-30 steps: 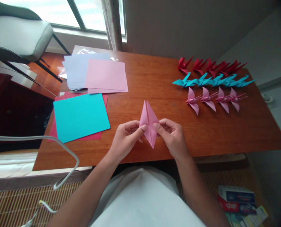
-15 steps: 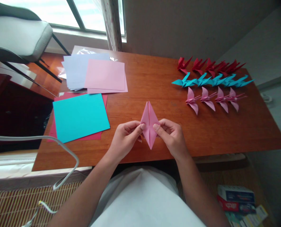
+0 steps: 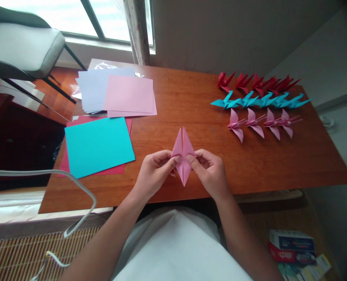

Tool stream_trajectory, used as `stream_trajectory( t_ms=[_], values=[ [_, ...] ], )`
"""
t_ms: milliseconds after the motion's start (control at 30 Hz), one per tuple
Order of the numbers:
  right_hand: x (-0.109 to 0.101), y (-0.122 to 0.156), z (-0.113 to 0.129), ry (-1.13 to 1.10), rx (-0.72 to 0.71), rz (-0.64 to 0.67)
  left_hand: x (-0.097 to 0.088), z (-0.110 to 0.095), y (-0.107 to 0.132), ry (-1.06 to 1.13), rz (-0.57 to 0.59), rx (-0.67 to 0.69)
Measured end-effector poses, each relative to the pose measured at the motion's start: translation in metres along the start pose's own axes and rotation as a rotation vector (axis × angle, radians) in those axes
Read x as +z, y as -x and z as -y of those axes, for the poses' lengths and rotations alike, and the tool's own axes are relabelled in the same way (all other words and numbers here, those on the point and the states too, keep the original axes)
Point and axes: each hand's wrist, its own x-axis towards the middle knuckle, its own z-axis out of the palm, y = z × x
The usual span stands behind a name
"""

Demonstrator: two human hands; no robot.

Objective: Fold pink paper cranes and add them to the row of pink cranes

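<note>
A pink folded paper piece (image 3: 183, 150), a narrow diamond with a slit down its upper half, is held just above the wooden table (image 3: 197, 179) near its front edge. My left hand (image 3: 154, 171) pinches its left side with thumb and fingers closed. On the other side my right hand (image 3: 210, 171) pinches it the same way. Both hands meet at the middle of the paper.
A turquoise sheet (image 3: 99, 144) lies on red sheets at the left, with pink (image 3: 129, 95) and pale lilac sheets (image 3: 93, 88) behind. Rows of finished red (image 3: 257, 82), turquoise (image 3: 258, 100) and pink cranes (image 3: 262, 123) lie at the right. A chair (image 3: 21, 43) stands far left; boxes (image 3: 293, 244) sit on the floor.
The paper piece has become narrower as my hands pressed its sides toward the middle. My two hands have moved closer together.
</note>
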Motion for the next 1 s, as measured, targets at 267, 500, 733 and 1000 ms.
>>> stream_trajectory(
  t_ms=[267, 500, 733, 1000],
  values=[
    [-0.004, -0.003, 0.002, 0.393, -0.184, -0.287, 0.007, 0.008, 0.002, -0.347, -0.197, 0.309],
    [0.012, 0.0, 0.008, 0.607, -0.445, -0.18, 0.003, 0.006, 0.006, -0.429, -0.017, 0.308],
    [0.015, -0.001, 0.01, 0.426, -0.424, -0.062, 0.002, 0.0, 0.0, -0.048, -0.026, 0.083],
    [0.006, -0.01, -0.006, -0.024, -0.058, -0.153, 0.003, -0.001, 0.0, -0.01, 0.096, -0.017]
  ],
)
